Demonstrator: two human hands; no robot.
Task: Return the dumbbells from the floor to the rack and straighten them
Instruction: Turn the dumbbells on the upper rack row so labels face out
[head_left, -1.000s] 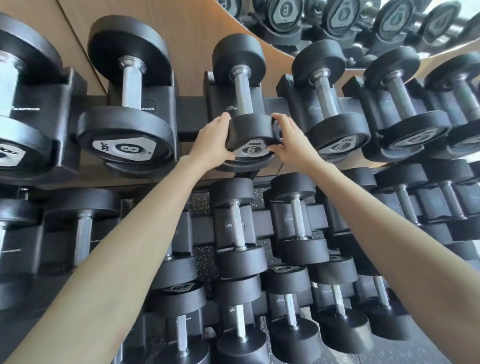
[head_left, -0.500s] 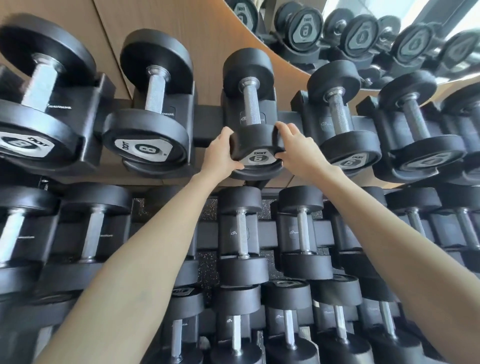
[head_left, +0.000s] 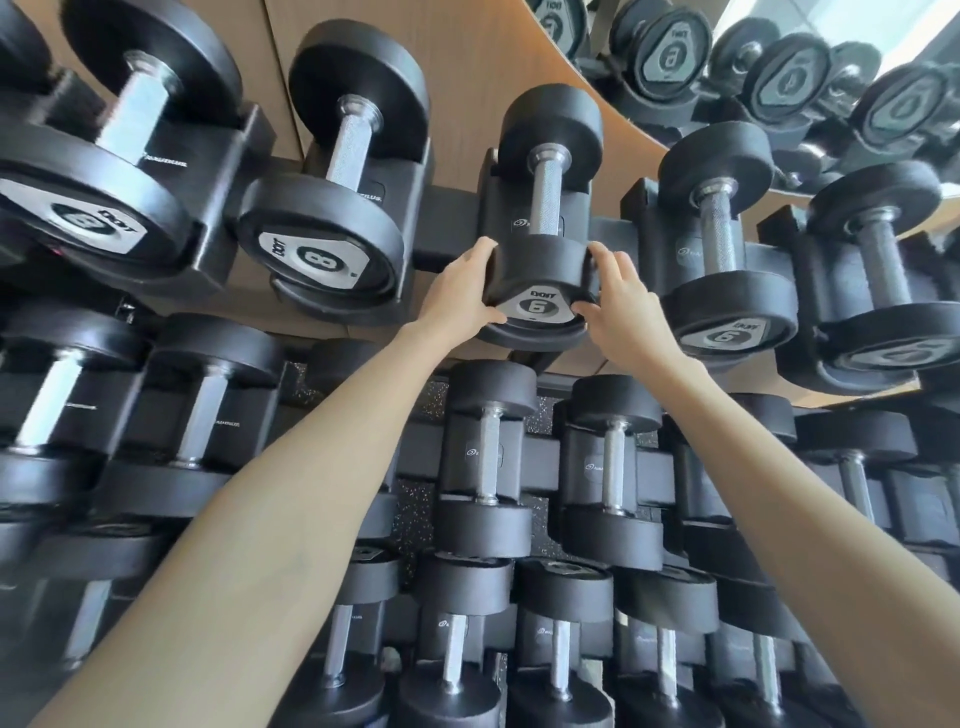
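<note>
Filling almost the whole view, the black dumbbell rack (head_left: 452, 218) holds three tiers of dumbbells in moulded cradles, each one lying with its handle pointing away from the camera and one head facing out. Behind the top tier runs a curved wooden wall panel (head_left: 467, 62), and above that a mirror (head_left: 753, 78) reflects more dumbbell heads with grey number plates.

On the top tier, towards the left, sits a large dumbbell (head_left: 332, 208) whose end plate reads "8" under a short brand word (it looks like "EXXIT", but the letters are too small to be sure). The cradles carry small pale lettering, partly readable as "NAUTILUS". Further left another big dumbbell (head_left: 88, 171) shows a blurred number that I cannot read.

At the centre of the top tier the 6 dumbbell (head_left: 540, 249) rests in its cradle, its plate showing "6" with the same brand word above it. Just to its right a neighbouring dumbbell (head_left: 727, 260) also bears a "6".

Both bare arms reach up to the central one. The left hand (head_left: 462, 291) clasps the left side of its near head, thumb under the rim and fingers curled over the top. The right hand (head_left: 618, 306) grips the right side likewise, thumb touching the plate's lower edge.
</note>
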